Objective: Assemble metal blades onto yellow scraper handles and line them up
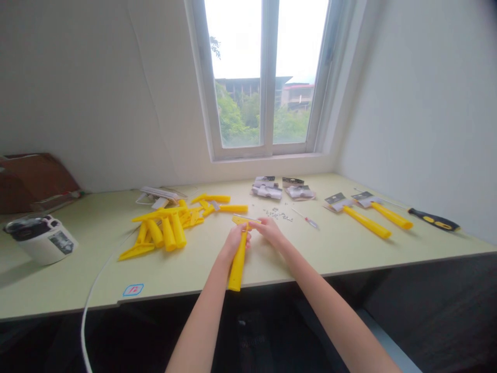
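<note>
Near the table's front edge, my left hand (233,242) is wrapped round a yellow scraper-like tool (238,261), its handle pointing down toward me. My right hand (269,230) is closed at the right end of the tool's wide head, where a thin metallic strip (254,220) shows. Exactly what the right fingers pinch is too small to tell. Small screws (276,213) lie scattered just beyond my hands. A small screwdriver (306,219) rests to their right. A pile of yellow handles and heads (170,231) is on the left.
Packaged parts (267,187) lie below the window. Two yellow tools with labelled heads (367,221) and a black-yellow screwdriver (434,219) are at right. A white container (44,241), a brown box (37,181) and a white cable (95,290) are at left.
</note>
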`<state>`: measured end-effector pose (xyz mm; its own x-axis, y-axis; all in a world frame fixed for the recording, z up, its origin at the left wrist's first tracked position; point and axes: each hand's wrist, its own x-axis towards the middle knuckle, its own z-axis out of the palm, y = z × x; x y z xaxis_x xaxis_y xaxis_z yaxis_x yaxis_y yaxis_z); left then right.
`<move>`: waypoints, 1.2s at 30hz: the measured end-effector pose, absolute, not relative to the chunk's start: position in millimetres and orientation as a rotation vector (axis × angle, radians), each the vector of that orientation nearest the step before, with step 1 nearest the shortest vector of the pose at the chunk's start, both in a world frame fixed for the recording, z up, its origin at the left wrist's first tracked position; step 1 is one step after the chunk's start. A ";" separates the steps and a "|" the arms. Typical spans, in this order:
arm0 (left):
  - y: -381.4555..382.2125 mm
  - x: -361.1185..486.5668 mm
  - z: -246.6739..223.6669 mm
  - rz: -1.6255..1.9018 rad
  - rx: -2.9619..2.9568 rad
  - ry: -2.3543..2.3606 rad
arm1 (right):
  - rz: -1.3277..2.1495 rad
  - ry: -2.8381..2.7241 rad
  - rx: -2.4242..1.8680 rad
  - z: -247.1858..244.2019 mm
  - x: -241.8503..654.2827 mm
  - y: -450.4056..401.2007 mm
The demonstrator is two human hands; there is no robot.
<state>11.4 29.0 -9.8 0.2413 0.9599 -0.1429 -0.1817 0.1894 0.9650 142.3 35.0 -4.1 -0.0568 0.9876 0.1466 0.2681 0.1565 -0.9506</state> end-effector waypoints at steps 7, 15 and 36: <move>32.0 10.9 -5.7 1.043 1.006 1.014 | 0.451 -1.489 -1.507 -4.0 178.5 50.0; 27.7 10.7 -4.4 0.992 1.030 0.982 | 0.009 -1.622 -1.880 -10.4 219.4 57.8; 27.2 17.6 -13.8 0.765 1.370 1.114 | 0.739 -1.532 -1.245 -6.6 183.4 53.5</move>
